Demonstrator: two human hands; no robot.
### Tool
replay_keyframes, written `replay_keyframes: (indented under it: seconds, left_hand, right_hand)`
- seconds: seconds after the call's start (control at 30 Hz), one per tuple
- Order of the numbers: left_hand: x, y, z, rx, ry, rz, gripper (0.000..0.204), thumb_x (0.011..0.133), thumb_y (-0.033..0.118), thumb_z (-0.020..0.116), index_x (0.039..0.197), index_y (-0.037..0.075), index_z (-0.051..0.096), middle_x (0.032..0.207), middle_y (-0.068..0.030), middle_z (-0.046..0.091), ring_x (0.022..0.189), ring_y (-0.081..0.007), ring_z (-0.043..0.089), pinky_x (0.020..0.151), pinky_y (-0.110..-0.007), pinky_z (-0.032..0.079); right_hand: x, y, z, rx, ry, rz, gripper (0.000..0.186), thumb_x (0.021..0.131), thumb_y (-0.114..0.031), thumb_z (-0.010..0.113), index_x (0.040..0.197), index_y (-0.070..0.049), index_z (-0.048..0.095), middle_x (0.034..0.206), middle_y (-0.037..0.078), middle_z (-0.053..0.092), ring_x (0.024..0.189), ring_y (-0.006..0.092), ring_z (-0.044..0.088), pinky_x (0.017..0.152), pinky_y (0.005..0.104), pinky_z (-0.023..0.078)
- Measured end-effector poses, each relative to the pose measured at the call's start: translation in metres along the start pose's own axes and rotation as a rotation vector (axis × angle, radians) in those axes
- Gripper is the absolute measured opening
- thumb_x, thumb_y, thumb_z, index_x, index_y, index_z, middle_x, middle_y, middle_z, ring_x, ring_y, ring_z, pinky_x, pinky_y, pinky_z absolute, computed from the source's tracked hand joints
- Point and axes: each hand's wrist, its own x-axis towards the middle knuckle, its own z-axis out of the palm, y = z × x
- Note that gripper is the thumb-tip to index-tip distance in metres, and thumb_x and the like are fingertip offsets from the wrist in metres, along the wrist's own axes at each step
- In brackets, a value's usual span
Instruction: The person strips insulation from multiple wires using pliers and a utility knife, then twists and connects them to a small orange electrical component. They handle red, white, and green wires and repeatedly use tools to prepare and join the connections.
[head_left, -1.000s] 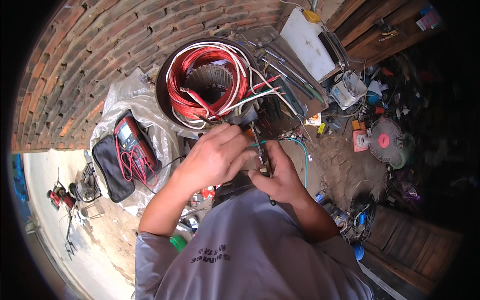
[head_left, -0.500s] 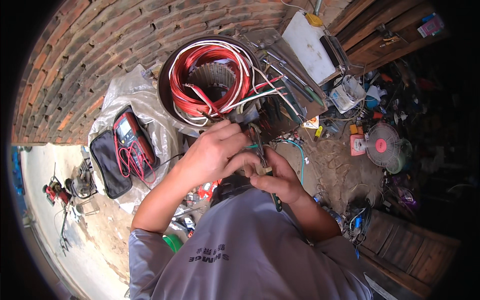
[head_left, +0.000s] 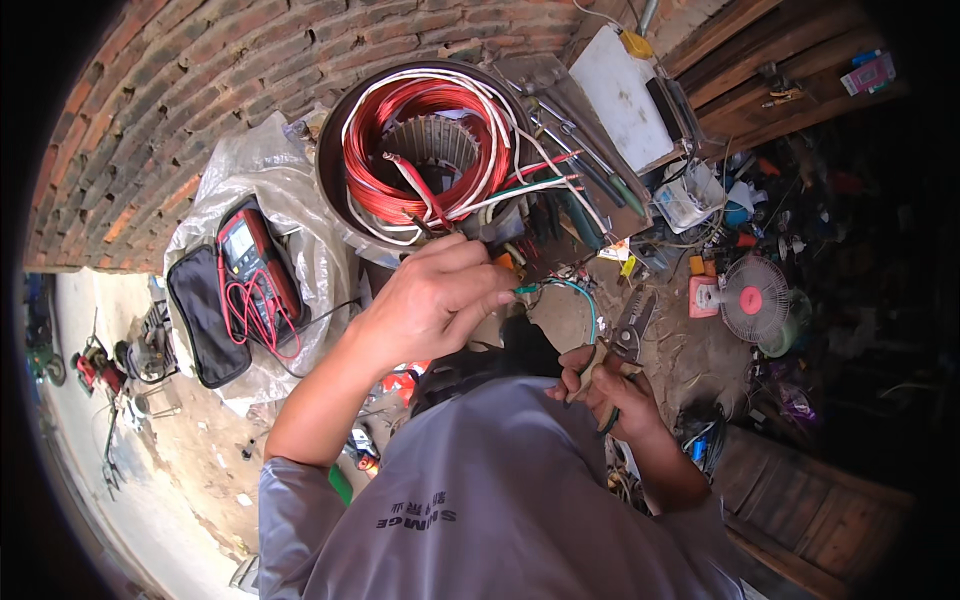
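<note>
My left hand [head_left: 435, 305] is closed, thumb and fingers pinching the end of a green wire [head_left: 578, 286] that curves off to the right. Just beyond that hand stands a round motor housing [head_left: 326, 180] with a stator of red copper windings [head_left: 372, 135] bound by white cord. Several red, white and green leads [head_left: 530, 186] stick out from the windings. My right hand [head_left: 620, 400] grips a pair of wire strippers [head_left: 631, 330], held apart from the wire near my right side, with the jaws pointing away from me.
On a plastic sheet [head_left: 315, 215] at the left lie a red multimeter [head_left: 262, 262] with red test leads and its black case [head_left: 205, 315]. Hand tools [head_left: 575, 140] lie on a board at the back right. A small pink-and-white fan [head_left: 750, 300] stands right. A brick wall [head_left: 200, 120] bounds the back left.
My right hand has drawn the wire strippers away from my left hand, to the right and toward me. The left hand stays by the housing, pinching the green wire.
</note>
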Motion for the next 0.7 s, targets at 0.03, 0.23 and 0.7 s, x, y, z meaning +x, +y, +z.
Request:
replay_keyframes:
  seconds: [0.03, 0.23, 0.7]
  left_hand:
    - [0.001, 0.000, -0.001, -0.010, -0.011, -0.001, 0.011, 0.087, 0.007, 0.077, 0.097, 0.004, 0.073, 0.082, -0.0093, 0.059, 0.074, -0.0297, 0.056, 0.068, -0.040, 0.047]
    - [-0.003, -0.006, -0.005, -0.056, -0.045, 0.001, 0.014, 0.087, 0.008, 0.077, 0.101, 0.005, 0.075, 0.083, -0.0086, 0.058, 0.077, -0.0291, 0.056, 0.069, -0.040, 0.047]
    - [-0.004, -0.010, -0.003, -0.028, -0.048, 0.059, 0.018, 0.083, 0.009, 0.080, 0.100, 0.005, 0.077, 0.086, -0.0072, 0.062, 0.077, -0.0275, 0.058, 0.070, -0.038, 0.048]
  right_hand:
    - [-0.004, -0.004, -0.004, -0.282, 0.121, 0.054, 0.056, 0.090, -0.014, 0.079, 0.140, 0.000, 0.057, 0.110, 0.008, 0.063, 0.105, 0.0177, 0.060, 0.086, 0.0393, 0.052]
    - [0.007, -0.094, 0.026, -1.721, 0.342, -0.703, 0.088, 0.058, -0.003, 0.085, 0.142, -0.003, 0.062, 0.097, 0.010, 0.064, 0.088, 0.0280, 0.061, 0.075, 0.0394, 0.052]
    - [0.026, -0.104, 0.040, -1.948, 0.193, -0.605, 0.095, 0.058, -0.015, 0.084, 0.148, -0.003, 0.056, 0.101, 0.013, 0.058, 0.093, 0.0324, 0.057, 0.083, 0.0446, 0.050]
